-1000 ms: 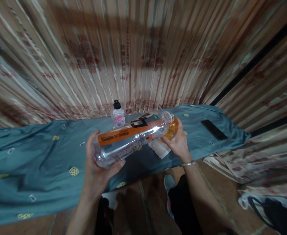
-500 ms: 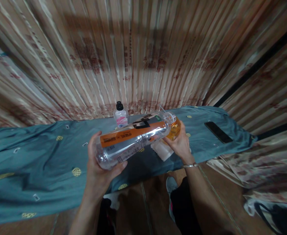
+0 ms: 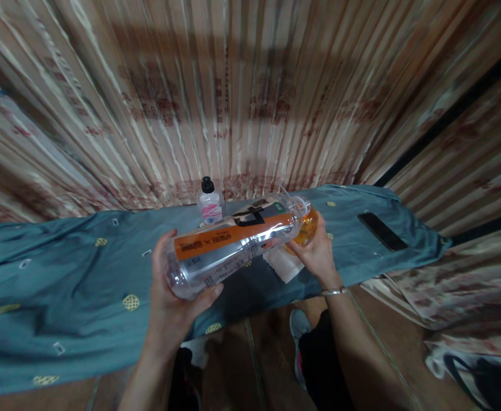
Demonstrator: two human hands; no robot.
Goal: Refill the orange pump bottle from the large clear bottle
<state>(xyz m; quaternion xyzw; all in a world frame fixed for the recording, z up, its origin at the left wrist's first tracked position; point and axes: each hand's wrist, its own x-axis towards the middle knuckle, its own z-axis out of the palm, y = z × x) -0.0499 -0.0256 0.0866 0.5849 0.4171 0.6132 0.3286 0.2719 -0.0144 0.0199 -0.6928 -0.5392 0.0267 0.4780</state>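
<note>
My left hand [image 3: 169,297] grips the base of a large clear plastic bottle [image 3: 233,245] with an orange label, tipped almost flat with its mouth to the right. The mouth meets a small glass of amber liquid [image 3: 307,226], which my right hand [image 3: 316,254] holds from below. Both are held above a table covered in blue-green cloth [image 3: 62,274]. A folded white cloth [image 3: 282,265] lies on the table under the bottle.
A small clear bottle with a black cap and pink label [image 3: 210,204] stands at the table's back edge. A black phone [image 3: 382,231] lies at the right. Striped curtains hang behind. A dark bag [image 3: 485,377] sits on the floor at lower right.
The bottle and glass have stayed together in nearly the same pose; the view has shifted slightly.
</note>
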